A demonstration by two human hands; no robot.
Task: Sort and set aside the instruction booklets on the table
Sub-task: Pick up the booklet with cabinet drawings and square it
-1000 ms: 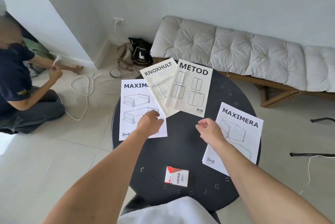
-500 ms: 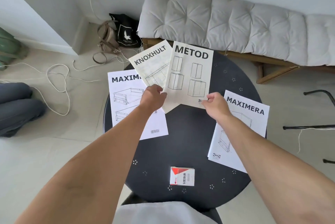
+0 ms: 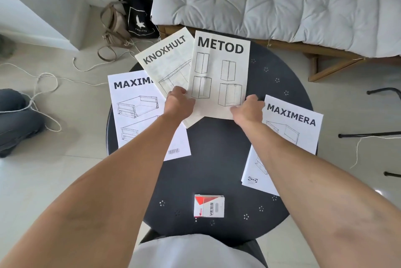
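Four white booklets lie on a round black table (image 3: 212,159). One MAXIMERA booklet (image 3: 134,111) is at the left and another MAXIMERA booklet (image 3: 297,124) at the right. At the far side, the METOD booklet (image 3: 219,68) overlaps the KNOXHULT booklet (image 3: 167,61). My left hand (image 3: 179,105) is curled on the KNOXHULT booklet's lower part, right at METOD's left edge. My right hand (image 3: 247,111) grips METOD's lower right corner, fingers on top. My forearms hide parts of both MAXIMERA booklets.
A small red and white VESS box (image 3: 209,206) lies near the table's front edge. Behind the table stands a wooden bench with a grey cushion (image 3: 271,1). Bags (image 3: 136,16) and white cord (image 3: 43,81) lie on the floor at left, beside a person's leg (image 3: 15,120). Black metal legs (image 3: 368,135) stand at right.
Both hands moved away from me, from the table's middle to the lower edges of the KNOXHULT and METOD booklets. The camera tilted down and closer; the person at left is mostly out of view.
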